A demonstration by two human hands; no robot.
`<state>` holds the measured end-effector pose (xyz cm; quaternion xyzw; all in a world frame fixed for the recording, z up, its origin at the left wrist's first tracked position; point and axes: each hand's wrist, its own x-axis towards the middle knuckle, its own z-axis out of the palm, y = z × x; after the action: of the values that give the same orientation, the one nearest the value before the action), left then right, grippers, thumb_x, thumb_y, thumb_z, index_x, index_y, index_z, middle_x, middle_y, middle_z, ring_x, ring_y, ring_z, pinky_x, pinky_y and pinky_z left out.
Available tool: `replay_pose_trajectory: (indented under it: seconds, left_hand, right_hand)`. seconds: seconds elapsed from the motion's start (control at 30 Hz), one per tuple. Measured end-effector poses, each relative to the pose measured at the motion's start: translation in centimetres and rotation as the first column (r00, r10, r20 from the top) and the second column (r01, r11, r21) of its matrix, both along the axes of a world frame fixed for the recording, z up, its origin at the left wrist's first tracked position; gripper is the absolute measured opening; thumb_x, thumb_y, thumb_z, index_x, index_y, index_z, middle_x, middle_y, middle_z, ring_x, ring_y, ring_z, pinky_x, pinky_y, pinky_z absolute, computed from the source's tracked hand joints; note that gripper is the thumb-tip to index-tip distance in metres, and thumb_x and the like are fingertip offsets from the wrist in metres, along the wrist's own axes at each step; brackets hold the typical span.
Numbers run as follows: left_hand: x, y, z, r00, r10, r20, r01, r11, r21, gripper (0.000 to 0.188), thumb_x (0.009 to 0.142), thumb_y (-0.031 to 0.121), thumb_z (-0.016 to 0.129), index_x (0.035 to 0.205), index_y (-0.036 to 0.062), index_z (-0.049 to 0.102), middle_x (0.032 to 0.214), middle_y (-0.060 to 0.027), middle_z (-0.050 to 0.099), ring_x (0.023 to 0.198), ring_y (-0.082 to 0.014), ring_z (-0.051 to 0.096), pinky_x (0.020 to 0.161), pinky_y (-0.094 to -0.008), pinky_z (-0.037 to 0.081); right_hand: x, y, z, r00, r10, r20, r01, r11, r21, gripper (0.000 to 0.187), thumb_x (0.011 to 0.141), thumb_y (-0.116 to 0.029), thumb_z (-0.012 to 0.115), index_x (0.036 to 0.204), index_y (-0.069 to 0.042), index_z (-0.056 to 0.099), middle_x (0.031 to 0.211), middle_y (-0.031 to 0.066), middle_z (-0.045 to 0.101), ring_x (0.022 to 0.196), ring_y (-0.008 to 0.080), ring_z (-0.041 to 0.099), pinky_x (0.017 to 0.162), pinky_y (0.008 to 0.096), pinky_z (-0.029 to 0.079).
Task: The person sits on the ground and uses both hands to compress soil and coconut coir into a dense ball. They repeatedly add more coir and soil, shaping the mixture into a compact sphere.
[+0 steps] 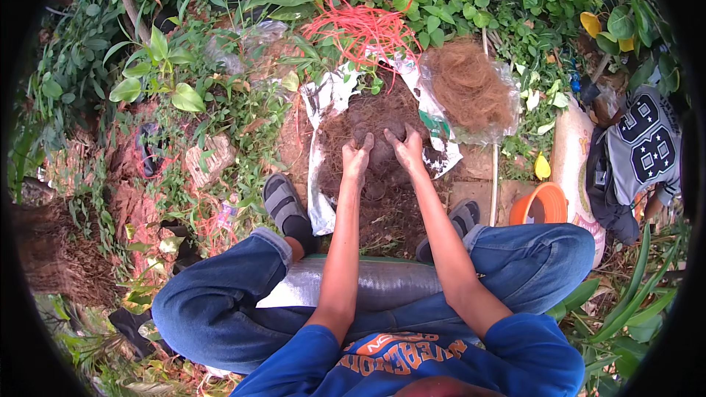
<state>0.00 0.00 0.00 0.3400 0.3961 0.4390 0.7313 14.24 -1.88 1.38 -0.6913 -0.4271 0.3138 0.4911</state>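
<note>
Both my hands are at a dark, rounded clump of soil (381,156) in the middle of the head view. My left hand (356,159) grips its left side, and my right hand (407,150) grips its right side. The thumbs lie on top; the other fingers are mostly hidden around the clump and in the soil. Under it, more loose dark soil and brown fibre (342,114) lie on an opened white sack (319,195). A small green leafy sprig (376,84) shows at the far end of the sack.
Red plastic string (360,28) lies tangled beyond the sack. Brown fibre (469,82) sits on clear plastic at its right. An orange pot (540,206), a long pale sack (571,154) and another person (640,154) are further right. Plants surround the spot.
</note>
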Motion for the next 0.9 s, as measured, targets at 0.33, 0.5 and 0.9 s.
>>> replay_pose_trajectory:
  seconds: [0.33, 0.5, 0.9]
  left_hand:
    - [-0.8, -1.4, 0.8, 0.955, 0.297, 0.019, -0.281, 0.921, -0.270, 0.026, 0.083, 0.022, 0.069, 0.101, 0.0045, 0.062, 0.099, -0.0060, 0.065, 0.096, -0.0178, 0.060, 0.092, -0.0510, 0.038]
    - [-2.7, 0.6, 2.3, 0.952, 0.005, -0.305, 0.046, 0.986, 0.160, 0.020, 0.081, 0.012, 0.068, 0.094, -0.0039, 0.069, 0.085, -0.0089, 0.070, 0.074, -0.0126, 0.065, 0.067, -0.0279, 0.051]
    - [1.3, -2.2, 4.2, 0.467, 0.371, -0.802, -0.146, 0.927, 0.344, 0.028, 0.080, 0.020, 0.067, 0.100, 0.0011, 0.069, 0.087, -0.0262, 0.065, 0.085, -0.0397, 0.065, 0.074, -0.0432, 0.051]
  right_hand:
    - [-0.3, -1.9, 2.1, 0.478, 0.071, -0.876, -0.131, 0.991, 0.009, 0.035, 0.084, -0.009, 0.066, 0.115, 0.001, 0.053, 0.106, 0.0054, 0.061, 0.096, 0.0170, 0.059, 0.083, 0.0331, 0.050]
    - [1.9, -1.1, 2.3, 0.927, 0.256, -0.275, -0.272, 0.962, -0.020, 0.043, 0.073, -0.010, 0.078, 0.111, -0.006, 0.058, 0.111, 0.0036, 0.060, 0.102, 0.0170, 0.059, 0.085, 0.0335, 0.049]
    - [-2.5, -1.5, 1.3, 0.939, -0.088, 0.331, 0.070, 0.995, 0.068, 0.046, 0.059, -0.010, 0.083, 0.097, 0.003, 0.060, 0.088, 0.0213, 0.065, 0.086, 0.0332, 0.065, 0.074, 0.0398, 0.050]
